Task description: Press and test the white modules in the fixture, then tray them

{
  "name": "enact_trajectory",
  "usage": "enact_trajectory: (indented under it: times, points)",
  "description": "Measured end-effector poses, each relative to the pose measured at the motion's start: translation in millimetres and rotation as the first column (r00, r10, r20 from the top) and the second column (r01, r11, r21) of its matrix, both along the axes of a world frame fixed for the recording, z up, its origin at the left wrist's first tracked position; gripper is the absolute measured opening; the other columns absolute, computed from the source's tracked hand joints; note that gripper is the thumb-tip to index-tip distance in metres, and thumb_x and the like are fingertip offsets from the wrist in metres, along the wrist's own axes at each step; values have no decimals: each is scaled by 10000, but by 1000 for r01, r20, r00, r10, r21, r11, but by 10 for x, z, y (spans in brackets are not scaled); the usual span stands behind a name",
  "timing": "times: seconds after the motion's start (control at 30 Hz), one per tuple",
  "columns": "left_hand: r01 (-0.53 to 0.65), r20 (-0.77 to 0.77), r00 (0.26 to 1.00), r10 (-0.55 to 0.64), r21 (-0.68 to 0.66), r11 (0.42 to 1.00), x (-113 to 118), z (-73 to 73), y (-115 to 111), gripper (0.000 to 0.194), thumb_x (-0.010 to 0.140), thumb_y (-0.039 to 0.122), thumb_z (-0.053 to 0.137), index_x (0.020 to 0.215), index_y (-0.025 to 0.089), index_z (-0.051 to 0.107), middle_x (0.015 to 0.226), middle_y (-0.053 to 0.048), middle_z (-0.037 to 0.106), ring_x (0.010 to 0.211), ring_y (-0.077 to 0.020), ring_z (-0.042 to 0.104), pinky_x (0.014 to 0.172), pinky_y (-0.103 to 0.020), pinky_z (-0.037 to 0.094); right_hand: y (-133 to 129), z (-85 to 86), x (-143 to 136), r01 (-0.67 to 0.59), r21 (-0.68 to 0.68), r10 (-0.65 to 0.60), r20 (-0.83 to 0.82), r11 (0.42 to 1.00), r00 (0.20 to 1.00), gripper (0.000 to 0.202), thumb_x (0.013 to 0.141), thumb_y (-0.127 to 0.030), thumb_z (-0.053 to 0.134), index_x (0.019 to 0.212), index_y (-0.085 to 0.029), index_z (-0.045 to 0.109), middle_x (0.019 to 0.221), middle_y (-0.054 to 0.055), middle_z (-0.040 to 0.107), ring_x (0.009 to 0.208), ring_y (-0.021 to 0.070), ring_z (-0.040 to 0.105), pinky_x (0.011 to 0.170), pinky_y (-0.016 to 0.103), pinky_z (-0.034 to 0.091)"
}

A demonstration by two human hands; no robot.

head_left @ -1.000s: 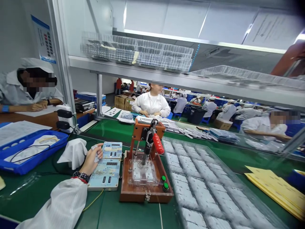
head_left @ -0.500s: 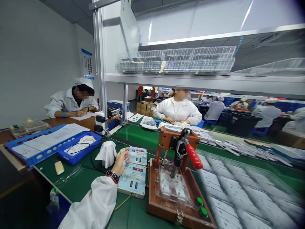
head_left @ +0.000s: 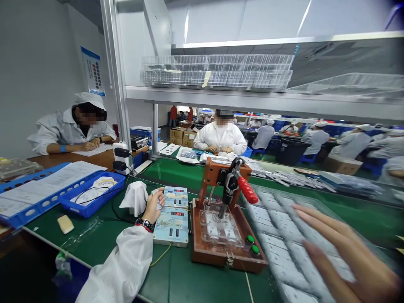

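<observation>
My left hand (head_left: 153,207) is closed round a crumpled white wad that looks like cloth or tissue. It rests by the left edge of two light-blue boxes with red digital displays, the nearer box (head_left: 170,229) and the farther box (head_left: 176,195). Over the clear tray of white flat parts (head_left: 277,244) my right hand (head_left: 350,256) reaches in from the right, blurred, fingers stretched and apart, holding nothing visible. Between the hands stands a brown test fixture (head_left: 217,248) with a red-handled toggle clamp (head_left: 247,189). White pieces lie under its clear plate (head_left: 221,227).
A white cloth-covered object (head_left: 134,198) stands left of the boxes, near a blue tray (head_left: 91,195) with cables. A beige block (head_left: 65,224) lies near the table's left edge. Clear trays (head_left: 217,73) fill the shelf above. Co-workers sit opposite (head_left: 221,139) and at left (head_left: 72,130).
My right hand has come into view from the right, over the tray of white parts. The camera view has turned rightward. My left hand stays by the boxes, still holding the white wad.
</observation>
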State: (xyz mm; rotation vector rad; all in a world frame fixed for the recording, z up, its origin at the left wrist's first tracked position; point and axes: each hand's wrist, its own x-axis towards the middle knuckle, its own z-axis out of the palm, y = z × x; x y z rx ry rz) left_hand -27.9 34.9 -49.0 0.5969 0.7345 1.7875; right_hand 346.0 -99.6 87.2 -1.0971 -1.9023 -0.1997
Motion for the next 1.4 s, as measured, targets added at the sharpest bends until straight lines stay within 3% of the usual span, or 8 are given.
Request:
enact_trajectory:
  times: [0.2, 0.37, 0.5, 0.63, 0.8, 1.03, 1.2, 1.4]
  points:
    - [16, 31, 999, -15, -11, 1000, -24, 35, -12, 264, 612, 167, 659, 852, 151, 550, 477, 104, 357, 362, -48, 330, 368, -170, 262, 424, 335, -643, -290, 268, 162, 416, 918, 895, 359, 913, -206, 438, 1268, -249, 473, 1300, 119, 495, 1215, 293, 449, 916, 482, 469]
    - [24, 41, 999, -23, -10, 1000, -21, 38, -21, 268, 611, 153, 649, 861, 143, 554, 480, 103, 368, 363, -46, 339, 363, -165, 266, 673, 233, -627, -421, 410, 278, 363, 809, 889, 432, 850, -39, 480, 1231, -241, 498, 1207, 119, 568, 1146, 266, 513, 884, 457, 487]
    - [32, 35, 999, -32, -14, 999, -26, 36, -25, 270, 616, 156, 655, 866, 138, 556, 490, 100, 374, 365, -44, 347, 363, -163, 264, 737, 495, -716, -394, 481, 422, 53, 783, 905, 292, 893, -147, 491, 1157, -251, 560, 1004, 59, 650, 898, 202, 630, 743, 373, 533]
    - [35, 18, 999, -34, -24, 999, -34, 42, -20, 260, 620, 156, 644, 863, 138, 553, 489, 101, 370, 362, -45, 343, 363, -164, 262, 1052, 1039, -896, -355, 311, 442, -283, 882, 851, 275, 928, -350, 460, 1122, -191, 576, 741, -18, 613, 563, 81, 573, 526, 220, 471]
    - [42, 5, 999, -42, -38, 998, -33, 70, -29, 246, 631, 135, 623, 866, 141, 548, 485, 105, 363, 364, -46, 345, 373, -161, 277, 1663, 1325, -860, -330, -118, 292, -260, 937, 921, 397, 869, -439, 504, 804, -66, 626, 527, -58, 447, 465, 43, 465, 481, 175, 390]
    - [55, 11, 998, -54, -45, 997, -36, 99, -52, 239, 643, 118, 604, 875, 130, 545, 480, 100, 371, 359, -52, 353, 361, -162, 267, 1607, 336, -325, -3, -105, -20, -223, 994, 975, 202, 843, -272, 456, 847, -132, 602, 787, 58, 622, 705, 161, 562, 681, 316, 474]
    - [52, 17, 999, -51, -41, 998, -42, 82, -35, 227, 647, 105, 598, 867, 128, 547, 475, 99, 371, 356, -52, 348, 362, -162, 278, 980, -597, -210, -267, -294, 282, 11, 918, 959, 212, 814, -167, 433, 749, -168, 635, 861, 73, 660, 830, 187, 617, 754, 328, 515]
    - [60, 8, 998, -60, -41, 997, -41, 93, -44, 239, 651, 91, 597, 885, 120, 557, 475, 93, 386, 364, -45, 334, 370, -156, 284, 694, -757, -331, -250, -443, 443, 411, 861, 797, 336, 952, -320, 367, 1224, -235, 544, 1400, 113, 387, 1304, 268, 334, 1027, 472, 351]
